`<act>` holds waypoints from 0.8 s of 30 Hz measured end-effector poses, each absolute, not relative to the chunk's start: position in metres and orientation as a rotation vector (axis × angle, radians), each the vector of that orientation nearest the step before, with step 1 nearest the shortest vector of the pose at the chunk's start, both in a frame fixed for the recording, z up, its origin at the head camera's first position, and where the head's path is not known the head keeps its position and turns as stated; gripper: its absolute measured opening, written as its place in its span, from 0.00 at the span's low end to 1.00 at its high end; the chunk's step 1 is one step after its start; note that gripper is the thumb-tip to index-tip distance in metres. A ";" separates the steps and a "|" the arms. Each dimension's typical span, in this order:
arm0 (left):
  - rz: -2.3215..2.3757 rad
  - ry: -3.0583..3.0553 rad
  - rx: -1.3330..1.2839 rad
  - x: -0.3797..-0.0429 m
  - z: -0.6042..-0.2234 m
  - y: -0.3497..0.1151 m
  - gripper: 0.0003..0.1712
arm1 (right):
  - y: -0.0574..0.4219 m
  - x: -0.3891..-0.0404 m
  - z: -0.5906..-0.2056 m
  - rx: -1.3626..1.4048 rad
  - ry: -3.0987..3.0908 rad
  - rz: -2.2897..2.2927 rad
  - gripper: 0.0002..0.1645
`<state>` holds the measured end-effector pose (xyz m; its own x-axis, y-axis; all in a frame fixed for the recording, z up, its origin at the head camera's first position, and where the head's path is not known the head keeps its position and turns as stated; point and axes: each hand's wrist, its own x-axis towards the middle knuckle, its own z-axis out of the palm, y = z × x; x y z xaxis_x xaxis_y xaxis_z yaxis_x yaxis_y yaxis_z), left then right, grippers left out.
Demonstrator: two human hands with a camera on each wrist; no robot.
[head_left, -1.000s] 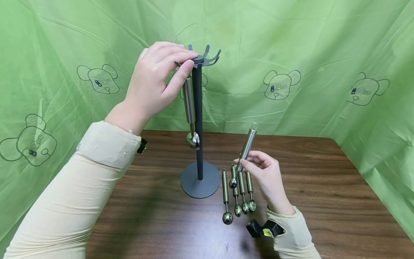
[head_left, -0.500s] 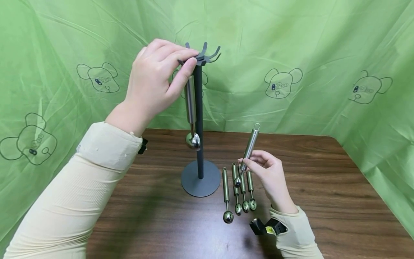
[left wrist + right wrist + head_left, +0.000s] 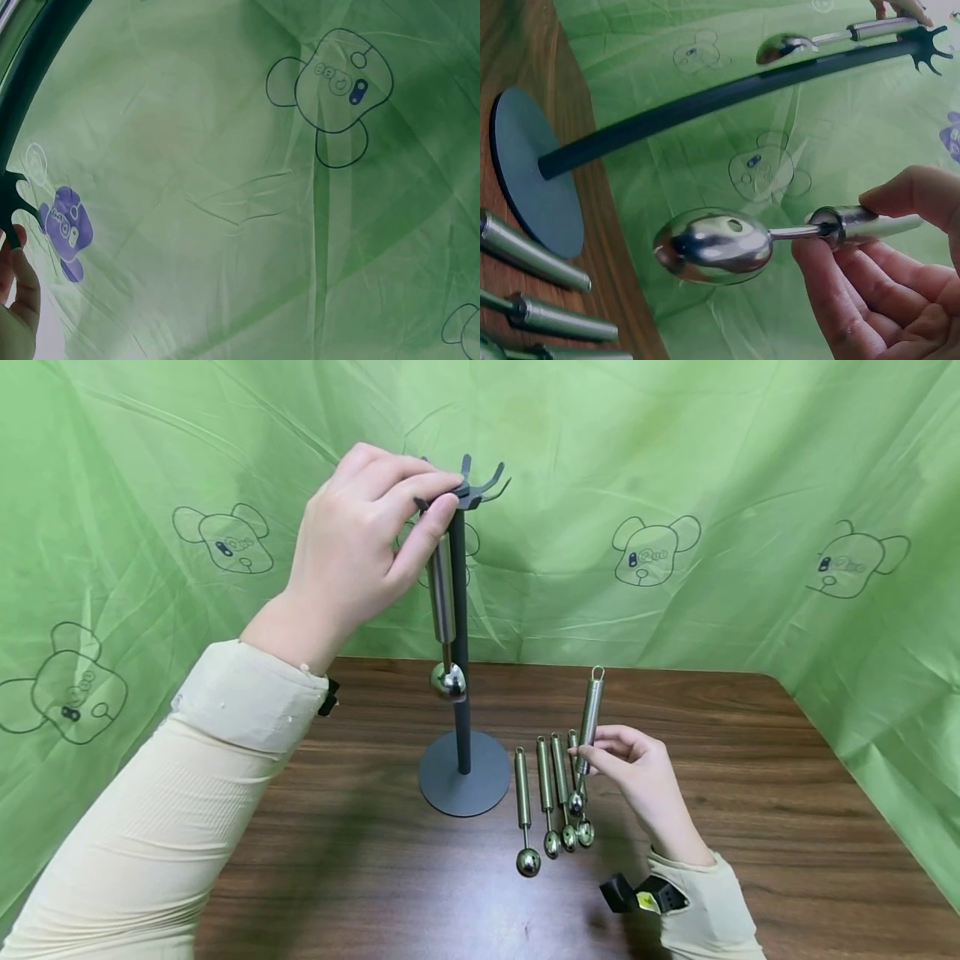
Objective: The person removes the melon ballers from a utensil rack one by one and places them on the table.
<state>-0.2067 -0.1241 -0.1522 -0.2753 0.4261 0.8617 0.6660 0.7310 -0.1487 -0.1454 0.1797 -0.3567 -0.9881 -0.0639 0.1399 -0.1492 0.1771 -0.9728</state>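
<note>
My right hand (image 3: 645,785) pinches the steel handle of a melon baller (image 3: 591,714), ring end up and bowl down, above the others on the table. In the right wrist view the bowl of this melon baller (image 3: 712,246) shows a small hole. At the top of a dark grey stand (image 3: 461,635), my left hand (image 3: 367,527) pinches the hooked head (image 3: 471,497) between thumb and fingers. Another melon baller (image 3: 442,602) hangs by the post under that hand, its top hidden by the fingers. Several melon ballers (image 3: 522,789) lie side by side right of the stand's base.
The stand's round base (image 3: 465,793) rests on the brown wooden table (image 3: 360,877). Green cloth (image 3: 540,585) with printed animal heads encloses the back and both sides. Curved hooks stick out from the stand's head.
My right hand has shifted right and down with its melon baller, which now stands more upright. The stand's hooks have turned slightly under my left hand, which stays at the top.
</note>
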 end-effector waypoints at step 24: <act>-0.409 -1.813 -0.823 -0.207 -0.157 -0.114 0.18 | 0.219 -0.155 -0.379 0.063 -2.606 1.858 0.19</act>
